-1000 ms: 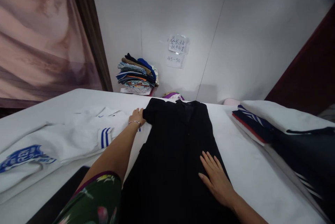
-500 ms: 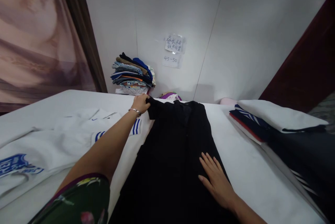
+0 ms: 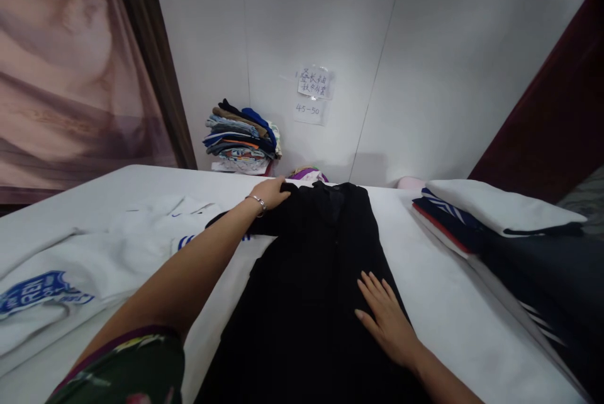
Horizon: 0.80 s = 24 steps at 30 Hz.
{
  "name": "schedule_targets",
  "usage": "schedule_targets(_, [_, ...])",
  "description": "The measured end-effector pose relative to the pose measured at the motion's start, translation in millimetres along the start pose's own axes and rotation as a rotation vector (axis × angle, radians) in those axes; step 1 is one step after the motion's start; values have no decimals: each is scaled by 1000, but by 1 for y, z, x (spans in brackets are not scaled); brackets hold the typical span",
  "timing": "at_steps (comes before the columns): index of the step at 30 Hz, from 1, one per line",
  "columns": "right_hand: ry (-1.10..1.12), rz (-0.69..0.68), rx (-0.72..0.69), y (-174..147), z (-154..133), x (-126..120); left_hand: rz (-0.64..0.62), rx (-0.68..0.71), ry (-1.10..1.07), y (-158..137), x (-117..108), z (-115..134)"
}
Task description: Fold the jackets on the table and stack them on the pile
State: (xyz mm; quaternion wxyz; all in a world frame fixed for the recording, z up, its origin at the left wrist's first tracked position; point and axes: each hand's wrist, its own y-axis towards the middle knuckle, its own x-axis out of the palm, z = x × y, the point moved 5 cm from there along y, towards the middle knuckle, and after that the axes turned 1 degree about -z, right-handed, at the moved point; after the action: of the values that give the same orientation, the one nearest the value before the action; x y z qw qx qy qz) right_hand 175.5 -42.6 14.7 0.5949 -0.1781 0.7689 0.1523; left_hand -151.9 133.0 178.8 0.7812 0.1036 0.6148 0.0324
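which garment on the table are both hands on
The black garment in the middle: the left hand grips it near the shoulder, the right hand lies flat on it. The white garment and folded pile have neither.

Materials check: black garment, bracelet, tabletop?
Black garment: woven or knit cloth, matte; it drapes softly and shows almost no sheen, fibre unclear.
Bracelet: probably polished silver-toned metal, judging by its bright glints; plating can't be ruled out.
Tabletop: smooth white surface, low sheen; could be laminate, painted board or a taut cover, as no grain shows.
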Motion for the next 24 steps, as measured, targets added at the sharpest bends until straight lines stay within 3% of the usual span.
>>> schedule_targets(3, [-7,3,-3,0,0,0,-185,22,-287,-15,11,-2])
schedule_targets(6, [-3,8,-4,1,-1,-1,-223,-19,-495,-35,16,-29])
schedule_targets(8, [4,14,-8,0,-1,-2,-205,-86,-499,-53,19,-56])
schedule_targets(11, [7,23,-13,0,0,-1,-280,-157,-469,-87,34,-89])
schedule_targets(13, [7,28,-17,0,0,-1,-324,-195,-410,-107,46,-101])
schedule_targets(16, [17,40,-30,1,0,-1,-273,-277,-285,-123,53,-108])
schedule_targets(19, [20,43,-30,1,0,-2,-168,-320,-247,-120,34,-112])
schedule_targets(22, [7,32,-19,1,-1,-2,-42,-357,-141,-109,-14,-124])
schedule_targets(24, [1,27,-15,1,-1,-2,40,-405,47,-105,-52,-134])
